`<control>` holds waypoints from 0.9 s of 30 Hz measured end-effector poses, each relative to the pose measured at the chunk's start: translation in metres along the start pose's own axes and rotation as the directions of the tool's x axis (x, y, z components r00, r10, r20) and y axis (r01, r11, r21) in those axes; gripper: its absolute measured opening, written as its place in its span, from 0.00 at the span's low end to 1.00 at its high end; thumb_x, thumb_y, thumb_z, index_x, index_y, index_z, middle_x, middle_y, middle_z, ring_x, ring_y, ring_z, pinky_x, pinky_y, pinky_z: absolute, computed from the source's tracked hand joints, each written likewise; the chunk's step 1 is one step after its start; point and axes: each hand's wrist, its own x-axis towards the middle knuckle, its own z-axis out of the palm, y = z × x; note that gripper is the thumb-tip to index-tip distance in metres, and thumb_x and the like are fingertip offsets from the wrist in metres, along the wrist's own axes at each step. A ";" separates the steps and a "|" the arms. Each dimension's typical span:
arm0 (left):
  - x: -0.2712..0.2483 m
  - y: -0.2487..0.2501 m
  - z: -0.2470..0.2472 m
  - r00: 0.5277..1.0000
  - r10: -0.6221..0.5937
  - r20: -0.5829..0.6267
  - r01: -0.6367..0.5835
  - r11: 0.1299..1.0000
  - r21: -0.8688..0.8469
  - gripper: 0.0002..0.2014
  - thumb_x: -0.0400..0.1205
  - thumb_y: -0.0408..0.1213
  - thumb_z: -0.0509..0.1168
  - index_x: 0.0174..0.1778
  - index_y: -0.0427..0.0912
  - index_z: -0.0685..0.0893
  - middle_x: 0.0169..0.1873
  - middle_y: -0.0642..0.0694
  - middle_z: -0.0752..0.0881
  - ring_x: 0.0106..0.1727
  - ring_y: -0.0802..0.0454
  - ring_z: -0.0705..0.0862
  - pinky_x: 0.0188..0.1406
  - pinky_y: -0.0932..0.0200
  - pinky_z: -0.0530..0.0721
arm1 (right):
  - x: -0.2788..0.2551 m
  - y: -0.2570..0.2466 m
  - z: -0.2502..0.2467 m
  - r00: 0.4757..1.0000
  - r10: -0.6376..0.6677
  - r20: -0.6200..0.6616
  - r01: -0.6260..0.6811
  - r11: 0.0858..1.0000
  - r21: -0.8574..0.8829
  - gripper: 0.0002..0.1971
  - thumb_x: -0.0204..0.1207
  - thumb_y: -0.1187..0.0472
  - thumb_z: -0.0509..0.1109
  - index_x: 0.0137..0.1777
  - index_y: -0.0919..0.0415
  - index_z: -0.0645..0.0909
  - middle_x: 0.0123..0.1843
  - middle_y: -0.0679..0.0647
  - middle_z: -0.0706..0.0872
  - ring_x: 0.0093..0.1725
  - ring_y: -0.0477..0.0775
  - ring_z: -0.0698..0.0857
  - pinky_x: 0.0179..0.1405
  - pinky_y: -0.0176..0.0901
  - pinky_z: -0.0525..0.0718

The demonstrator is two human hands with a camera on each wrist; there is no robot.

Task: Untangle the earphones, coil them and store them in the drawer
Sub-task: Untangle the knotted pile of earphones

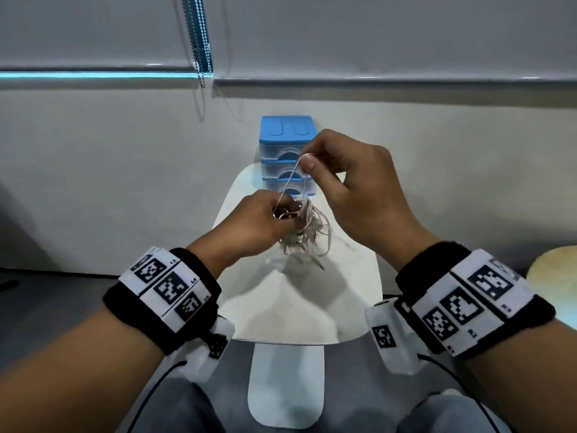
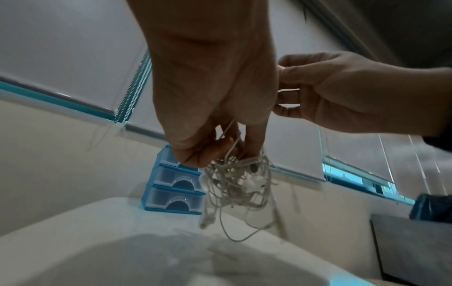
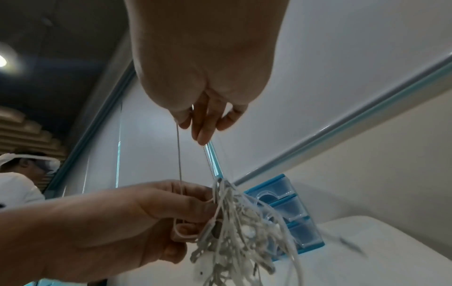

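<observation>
**Loop drawn out of the earphone knot**

Nearest the person, the left hand [image 1: 260,220] hangs above the white oval tabletop [image 1: 299,307] with its fingers curled round the top of a tangled bunch of thin, pale, rubbery earphone cable [image 1: 307,235]. The bunch dangles free below the fist, clear of the surface; the left wrist view shows a small white earbud [image 2: 254,183] buried among the strands. Just above and to the right, the right hand [image 1: 346,182] pinches one long loop of the cable [image 1: 292,179] between thumb and forefinger, and the loop runs taut down to the left fist.

The cable looks very light and limp, with no stiffness of its own, so it should follow whichever point is lifted. It is probably a little grippy against itself, so a hard pull would likely tighten the snarl rather than free it. The best hold is probably on a single strand close to where it leaves the bunch, or on the earbud or plug ends, fed back through the loops.

Beyond the hands, at the far end of the tabletop against the wall, stands a small blue-framed plastic chest with three clear drawers [image 1: 288,157], all closed. Nothing lies between the hands and it, though a drawer must be pulled open before storing. Bead blind cords [image 1: 201,42] hang behind, well apart.
</observation>
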 end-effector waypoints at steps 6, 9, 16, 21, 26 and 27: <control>-0.003 0.012 -0.002 0.999 -0.052 -0.008 0.052 0.985 0.162 0.11 0.78 0.48 0.77 0.37 0.46 0.90 0.35 0.52 0.90 0.34 0.59 0.83 0.35 0.61 0.78 | -0.001 0.001 -0.003 0.998 0.063 -0.009 -0.062 0.992 0.114 0.03 0.83 0.64 0.72 0.50 0.63 0.86 0.45 0.51 0.92 0.45 0.49 0.90 0.51 0.55 0.87; -0.005 0.011 0.000 0.994 -0.045 0.101 0.014 0.957 0.290 0.15 0.80 0.52 0.73 0.35 0.45 0.91 0.35 0.48 0.89 0.36 0.53 0.83 0.36 0.58 0.79 | -0.001 -0.005 -0.006 0.997 -0.002 -0.080 0.008 0.997 0.072 0.04 0.84 0.63 0.70 0.52 0.62 0.85 0.52 0.51 0.93 0.52 0.51 0.90 0.54 0.56 0.87; -0.003 0.011 0.000 0.968 -0.070 0.240 -0.030 0.920 0.390 0.18 0.81 0.50 0.69 0.38 0.37 0.87 0.33 0.39 0.85 0.31 0.51 0.73 0.35 0.58 0.77 | -0.004 -0.008 -0.003 0.974 -0.176 -0.144 0.166 0.983 -0.078 0.05 0.86 0.64 0.67 0.55 0.61 0.84 0.61 0.50 0.91 0.65 0.55 0.88 0.58 0.63 0.84; -0.002 0.007 0.006 0.971 0.073 0.226 -0.155 0.916 0.371 0.17 0.84 0.52 0.65 0.37 0.43 0.84 0.36 0.50 0.85 0.43 0.50 0.82 0.49 0.49 0.84 | -0.005 -0.010 0.002 0.977 -0.007 0.211 -0.012 0.996 0.091 0.03 0.84 0.61 0.70 0.48 0.57 0.82 0.45 0.47 0.90 0.48 0.48 0.88 0.51 0.58 0.85; -0.003 0.011 0.012 0.976 0.012 0.218 -0.078 0.952 0.297 0.16 0.84 0.47 0.69 0.39 0.37 0.86 0.33 0.45 0.86 0.34 0.52 0.78 0.38 0.57 0.77 | -0.002 -0.025 0.005 0.990 -0.107 0.088 0.095 0.988 0.125 0.03 0.86 0.63 0.66 0.50 0.60 0.78 0.52 0.45 0.90 0.66 0.44 0.87 0.60 0.46 0.84; -0.002 0.009 0.012 0.969 -0.029 0.244 -0.045 0.955 0.295 0.18 0.84 0.49 0.70 0.36 0.37 0.85 0.31 0.44 0.85 0.31 0.52 0.76 0.36 0.56 0.76 | -0.001 -0.026 0.005 0.992 -0.122 0.028 0.117 0.985 0.125 0.02 0.87 0.64 0.65 0.52 0.62 0.78 0.57 0.50 0.91 0.70 0.45 0.85 0.62 0.44 0.83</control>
